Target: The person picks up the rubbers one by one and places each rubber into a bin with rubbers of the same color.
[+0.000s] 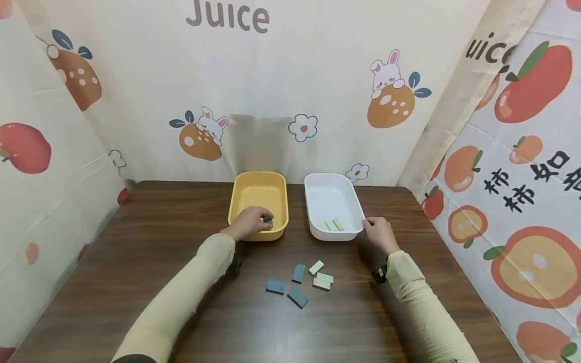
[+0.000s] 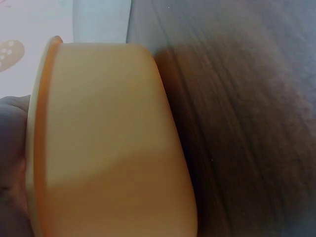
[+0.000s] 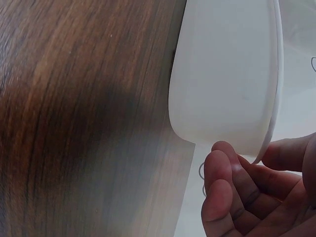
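My left hand [image 1: 249, 222] is over the front of the yellow bin [image 1: 257, 176], pinching a small dark blue-grey block [image 1: 268, 221]. In the left wrist view the bin's outer wall [image 2: 108, 128] hides most of that hand. At the white bin [image 1: 333, 201], my right hand [image 1: 380, 234] pinches the front right rim, with thumb and fingers on either side of it in the right wrist view. Pale green blocks [image 1: 335, 224] lie in the front of the white bin. On the table are three blue-grey blocks [image 1: 275, 286] and three pale green blocks [image 1: 322, 284].
The two bins stand side by side at the back of the dark wooden table [image 1: 181, 222], with a narrow gap between them. A printed curtain [image 1: 281, 75] hangs behind the table's back edge, and more curtain [image 1: 522, 212] flanks the right side.
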`<state>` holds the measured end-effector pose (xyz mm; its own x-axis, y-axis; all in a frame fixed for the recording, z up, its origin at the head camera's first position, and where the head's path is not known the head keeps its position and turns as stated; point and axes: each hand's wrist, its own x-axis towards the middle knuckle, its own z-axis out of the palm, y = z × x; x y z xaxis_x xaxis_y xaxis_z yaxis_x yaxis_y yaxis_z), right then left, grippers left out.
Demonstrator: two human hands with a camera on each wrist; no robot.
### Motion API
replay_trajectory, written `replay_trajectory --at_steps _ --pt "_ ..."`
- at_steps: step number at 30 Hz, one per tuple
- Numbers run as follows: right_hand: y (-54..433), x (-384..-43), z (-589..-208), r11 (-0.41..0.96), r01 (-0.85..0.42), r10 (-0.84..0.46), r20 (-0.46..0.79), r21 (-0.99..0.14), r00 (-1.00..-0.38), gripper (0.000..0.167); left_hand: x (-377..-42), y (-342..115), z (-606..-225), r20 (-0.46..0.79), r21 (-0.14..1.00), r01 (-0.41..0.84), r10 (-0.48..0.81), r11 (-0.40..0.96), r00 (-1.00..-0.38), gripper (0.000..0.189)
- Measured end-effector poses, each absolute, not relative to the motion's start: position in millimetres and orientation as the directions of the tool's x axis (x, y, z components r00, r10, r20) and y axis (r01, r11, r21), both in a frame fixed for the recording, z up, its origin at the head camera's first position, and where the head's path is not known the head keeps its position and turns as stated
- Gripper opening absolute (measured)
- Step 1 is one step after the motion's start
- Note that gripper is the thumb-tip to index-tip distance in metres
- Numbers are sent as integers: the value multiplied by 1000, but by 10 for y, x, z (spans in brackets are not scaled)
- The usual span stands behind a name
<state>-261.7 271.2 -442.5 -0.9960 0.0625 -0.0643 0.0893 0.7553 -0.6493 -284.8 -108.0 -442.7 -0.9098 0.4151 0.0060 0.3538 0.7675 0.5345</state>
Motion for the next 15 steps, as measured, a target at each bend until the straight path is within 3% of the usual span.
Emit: replay_trajectory --at_steps 15 --pt "2714 -2616 -4429 765 90 55 -74 -637 -996 39 -2987 -1028 -4472 -54 545 332 428 770 -902 30"
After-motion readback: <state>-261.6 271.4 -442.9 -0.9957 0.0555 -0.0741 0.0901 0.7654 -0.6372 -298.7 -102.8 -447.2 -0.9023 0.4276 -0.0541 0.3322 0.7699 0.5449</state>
